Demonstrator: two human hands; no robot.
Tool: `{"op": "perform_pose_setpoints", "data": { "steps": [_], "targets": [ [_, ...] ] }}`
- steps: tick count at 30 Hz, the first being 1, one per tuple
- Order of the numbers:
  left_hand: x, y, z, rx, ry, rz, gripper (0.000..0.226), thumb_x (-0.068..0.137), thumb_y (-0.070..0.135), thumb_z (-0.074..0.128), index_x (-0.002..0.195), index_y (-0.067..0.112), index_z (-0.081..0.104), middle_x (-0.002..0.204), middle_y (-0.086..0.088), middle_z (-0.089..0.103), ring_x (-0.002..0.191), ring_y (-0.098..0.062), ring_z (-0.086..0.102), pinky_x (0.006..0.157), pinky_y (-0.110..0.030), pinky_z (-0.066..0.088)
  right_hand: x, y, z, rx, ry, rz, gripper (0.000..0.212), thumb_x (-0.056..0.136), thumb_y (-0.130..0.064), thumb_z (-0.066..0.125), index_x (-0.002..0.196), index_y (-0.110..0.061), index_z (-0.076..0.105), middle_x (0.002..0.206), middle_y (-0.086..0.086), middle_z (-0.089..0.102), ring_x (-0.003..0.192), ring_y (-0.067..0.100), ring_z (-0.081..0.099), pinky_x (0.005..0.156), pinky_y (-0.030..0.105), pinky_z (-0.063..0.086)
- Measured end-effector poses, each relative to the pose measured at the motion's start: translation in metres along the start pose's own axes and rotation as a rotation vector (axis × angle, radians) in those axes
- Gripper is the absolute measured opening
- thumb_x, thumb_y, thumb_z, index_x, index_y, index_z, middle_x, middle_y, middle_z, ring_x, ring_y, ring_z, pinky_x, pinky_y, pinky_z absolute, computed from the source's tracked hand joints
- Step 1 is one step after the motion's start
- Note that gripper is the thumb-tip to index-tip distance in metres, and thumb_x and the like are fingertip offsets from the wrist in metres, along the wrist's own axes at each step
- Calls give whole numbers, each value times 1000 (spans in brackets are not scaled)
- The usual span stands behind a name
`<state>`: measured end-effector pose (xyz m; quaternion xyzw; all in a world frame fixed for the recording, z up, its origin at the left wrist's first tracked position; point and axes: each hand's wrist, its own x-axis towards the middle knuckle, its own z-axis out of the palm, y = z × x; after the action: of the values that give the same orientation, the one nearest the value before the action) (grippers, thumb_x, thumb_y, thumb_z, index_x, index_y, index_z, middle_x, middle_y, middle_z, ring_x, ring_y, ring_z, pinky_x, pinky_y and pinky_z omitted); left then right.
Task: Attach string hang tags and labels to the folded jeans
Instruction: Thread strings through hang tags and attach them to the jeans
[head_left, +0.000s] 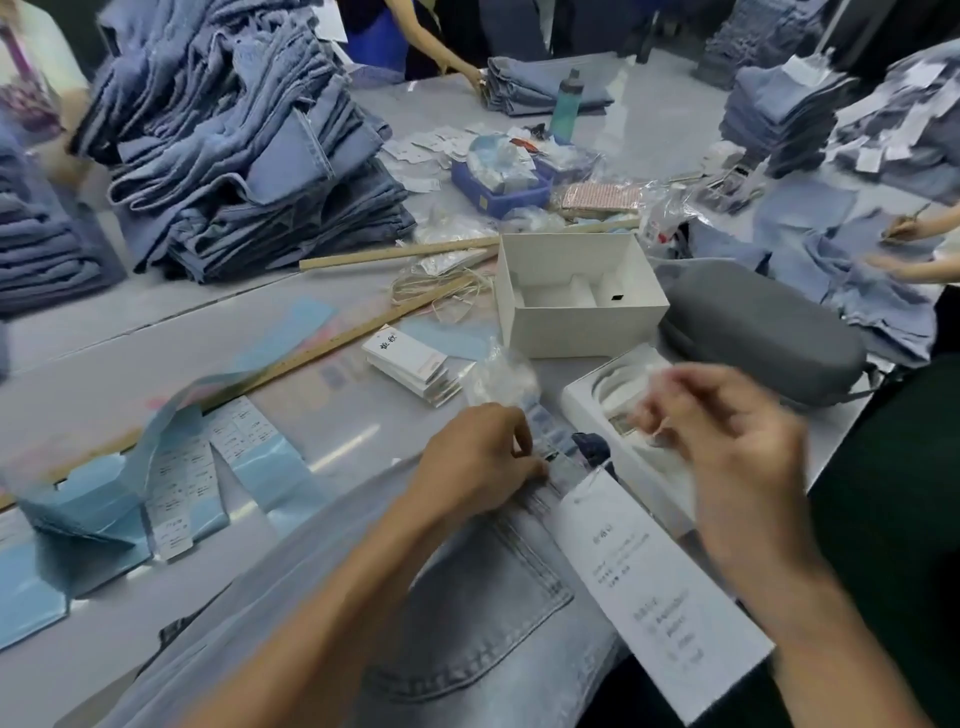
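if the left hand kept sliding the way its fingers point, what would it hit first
Probably the dark blue bundle just past the left hand, at the jeans' edge; then the white tray. Depth is unclear.

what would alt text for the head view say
A person's left hand pinches the waistband of folded jeans bearing a white hang tag, while the blurred right hand is raised beside it. Tag stacks, a white box and jeans piles lie beyond.

Jeans (467, 587): nearest on table (337, 431), hang tag (660, 587) lying on them.
Tag stack (410, 366): behind jeans.
Open box (576, 296): behind-right of stack.
Label strips (182, 483): left of jeans.
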<state>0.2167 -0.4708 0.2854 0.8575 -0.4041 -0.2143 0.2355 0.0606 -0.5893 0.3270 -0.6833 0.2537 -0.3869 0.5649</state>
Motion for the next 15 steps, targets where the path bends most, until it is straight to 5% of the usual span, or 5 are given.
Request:
{"op": "perform_pose_setpoints", "data": {
  "steps": [3, 5, 8, 11, 15],
  "targets": [
    [4, 0, 4, -36, 53, -11, 10, 92, 32, 69, 86, 26, 64, 93, 3, 67, 92, -22, 62, 80, -38, 54, 29, -38, -33, 47, 144, -166, 12, 94, -39, 70, 95, -27, 71, 82, -1, 70, 74, 19, 66, 71, 32, 59],
    [2, 1, 7, -53, 71, -20, 13, 91, 34, 69, 87, 22, 66, 86, 5, 64, 88, -21, 62, 74, -37, 53, 51, -65, -64, -144, 15, -232, 18, 102, -43, 57, 98, -28, 66, 85, 0, 65, 74, 23, 65, 74, 47, 60],
    [2, 6, 9, 47, 57, -28, 31, 87, 43, 72, 88, 12, 69, 86, -5, 68, 83, -25, 63, 68, -37, 53, 61, -82, -62, -300, -44, -396, 24, 102, -47, 55, 96, -26, 64, 76, -7, 62, 60, 13, 62, 52, 30, 54],
    [9, 7, 6, 66, -38, -49, 35, 88, 40, 74, 90, 5, 71, 89, -10, 73, 84, -25, 67, 69, -38, 54, 39, -59, -11, -53, -157, -272, 7, 94, -36, 70, 92, -29, 71, 70, -2, 62, 52, 14, 52, 44, 22, 44],
    [11, -4, -1, -374, -75, -93, 28, 89, 28, 77, 74, 6, 72, 64, -5, 65, 55, -12, 52, 54, -25, 41, 2, 21, 22, -250, -313, 67, 10, 90, -20, 74, 82, -25, 73, 68, -6, 67, 55, 6, 56, 52, 22, 47]
  ]
}}
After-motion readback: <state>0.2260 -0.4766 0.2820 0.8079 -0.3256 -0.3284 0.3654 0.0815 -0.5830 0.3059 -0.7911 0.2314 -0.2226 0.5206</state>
